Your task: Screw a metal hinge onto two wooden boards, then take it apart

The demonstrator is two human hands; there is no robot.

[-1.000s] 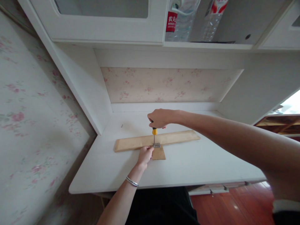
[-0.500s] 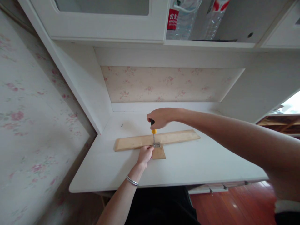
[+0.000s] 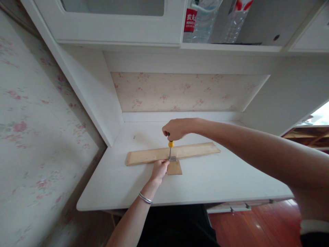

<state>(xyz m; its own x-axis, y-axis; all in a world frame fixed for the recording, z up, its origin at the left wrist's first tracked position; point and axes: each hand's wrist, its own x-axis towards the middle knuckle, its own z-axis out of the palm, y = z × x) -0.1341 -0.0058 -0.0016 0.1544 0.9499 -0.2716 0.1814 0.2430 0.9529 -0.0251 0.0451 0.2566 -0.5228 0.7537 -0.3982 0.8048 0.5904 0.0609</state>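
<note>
A long wooden strip (image 3: 190,151) lies across the white desk (image 3: 210,181), and a short wooden piece (image 3: 175,168) butts against its near edge. A small metal bracket (image 3: 172,159) sits over their joint. My right hand (image 3: 177,129) is closed round the black and yellow handle of a screwdriver (image 3: 170,144), which stands upright with its tip on the bracket. My left hand (image 3: 159,170) rests with curled fingers against the short piece and the strip's near edge, just left of the bracket; a silver bangle is on that wrist.
A white hutch rises above the desk, with a side panel (image 3: 97,103) at the left and floral wallpaper behind. Water bottles (image 3: 203,20) stand on the upper shelf. A tiny dark speck (image 3: 134,137) lies at the desk's back left. Red wooden floor shows at lower right.
My right hand has shifted slightly on the screwdriver handle, the yellow collar showing more or less below the fist. The boards and my left hand stay where they were.
</note>
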